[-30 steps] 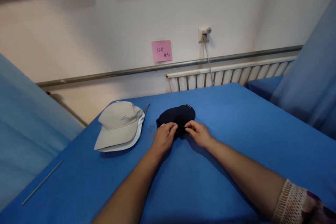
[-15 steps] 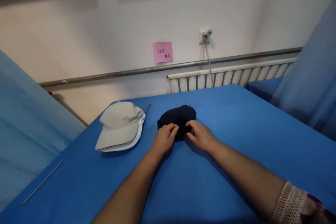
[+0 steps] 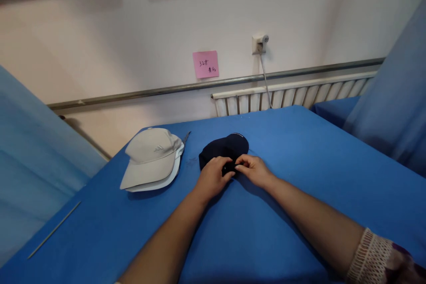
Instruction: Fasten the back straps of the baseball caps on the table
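Observation:
A dark navy cap (image 3: 222,145) lies on the blue-covered table in front of me, its rounded brim pointing up and to the right. At its near edge my right hand (image 3: 252,169) pinches a small black part that looks like the back strap. My left hand (image 3: 215,177) is on the same edge, thumb and forefinger curved round the black band with a gap between their tips. The fingers partly hide the strap. To the left sits a beige cap (image 3: 151,153), stacked on a white cap (image 3: 169,180).
A thin stick (image 3: 55,229) lies at the table's left edge. Blue curtains (image 3: 36,159) hang on both sides. Behind the blue table (image 3: 299,151) are a metal rail (image 3: 149,93), a radiator (image 3: 286,97), a plugged socket (image 3: 258,45) and a pink note (image 3: 205,64).
My left hand has shifted right along the cap's edge and its thumb and forefinger have spread apart. My right fingers have come closer together on the strap. The cap has hardly moved.

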Available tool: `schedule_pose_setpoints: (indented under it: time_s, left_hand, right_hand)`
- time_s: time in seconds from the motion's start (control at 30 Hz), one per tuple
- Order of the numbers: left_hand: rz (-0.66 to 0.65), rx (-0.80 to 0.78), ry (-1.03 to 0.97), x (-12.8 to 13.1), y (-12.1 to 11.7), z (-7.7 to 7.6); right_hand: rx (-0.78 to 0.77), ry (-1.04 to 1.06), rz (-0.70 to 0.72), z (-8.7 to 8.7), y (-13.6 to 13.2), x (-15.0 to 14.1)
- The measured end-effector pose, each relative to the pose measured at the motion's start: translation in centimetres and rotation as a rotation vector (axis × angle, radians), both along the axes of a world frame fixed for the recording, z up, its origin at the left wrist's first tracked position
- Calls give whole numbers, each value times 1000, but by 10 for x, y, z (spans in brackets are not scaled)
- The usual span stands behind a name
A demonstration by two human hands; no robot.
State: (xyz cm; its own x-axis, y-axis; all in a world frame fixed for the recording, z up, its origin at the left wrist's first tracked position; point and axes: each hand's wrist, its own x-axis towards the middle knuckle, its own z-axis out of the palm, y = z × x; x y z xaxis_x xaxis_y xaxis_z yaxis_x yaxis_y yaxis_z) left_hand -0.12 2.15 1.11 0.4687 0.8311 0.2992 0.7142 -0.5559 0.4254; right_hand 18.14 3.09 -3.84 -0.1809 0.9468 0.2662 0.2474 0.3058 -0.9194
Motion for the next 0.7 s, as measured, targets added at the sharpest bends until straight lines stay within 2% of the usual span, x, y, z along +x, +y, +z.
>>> schedule_pose_setpoints:
  time_s: [0.2,0.37,0.5,0.6,0.7]
  left_hand:
    - [-38,-8,35,3,-1,5]
    - [-24,-111,-112,4,-2,6]
    - [-63,-156,-200,5,-1,5]
    - [-51,-93,-165,4,-1,6]
    - [-36,53,-43,2,-2,8]
  right_hand:
    - [-58,96,95,-1,2,1]
    - [-48,107,112,-4,6,5]
    - [-62,107,112,-4,6,6]
    - [-61,101,114,-1,3,6]
    - [-14,102,105,2,-1,4]
